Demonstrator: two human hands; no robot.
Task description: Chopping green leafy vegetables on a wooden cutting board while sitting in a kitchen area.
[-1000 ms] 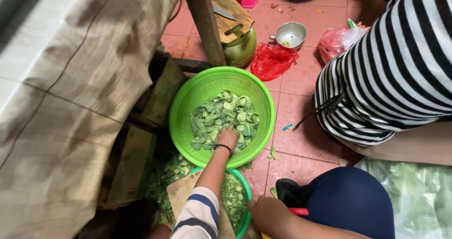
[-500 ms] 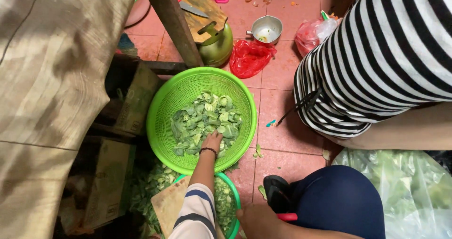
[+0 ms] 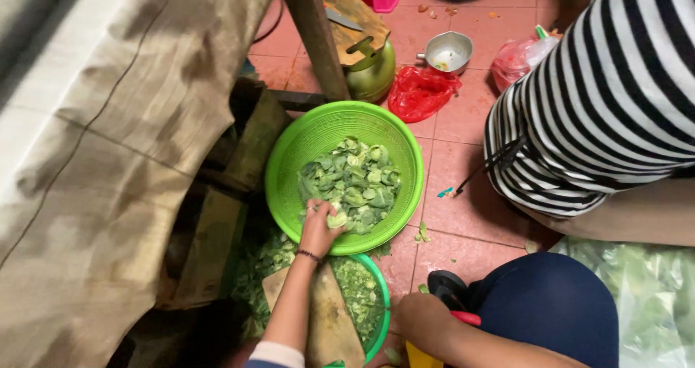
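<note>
Hands, two, our own. Item one: left hand [image 3: 319,225], reaching into the green colander [image 3: 289,158], fingers curled down onto the chopped greens [image 3: 351,183] at the near edge of the heap; we cannot tell whether it grips any. A dark band sits at that wrist.

Item two: right hand [image 3: 421,317], low at the frame's bottom, closed round a red-handled tool [image 3: 463,317]; we cannot make out its blade.

Item three: colander, on the pink tiled floor [image 3: 470,208], greens heaped in its middle.

Item four: wooden chopping board [image 3: 329,324], under our left forearm, resting in a second green basin [image 3: 380,303] with more cut greens.

Item five: another person in a striped shirt [image 3: 601,100], at right.

Item six: red plastic bag [image 3: 420,93], beyond the colander.
</note>
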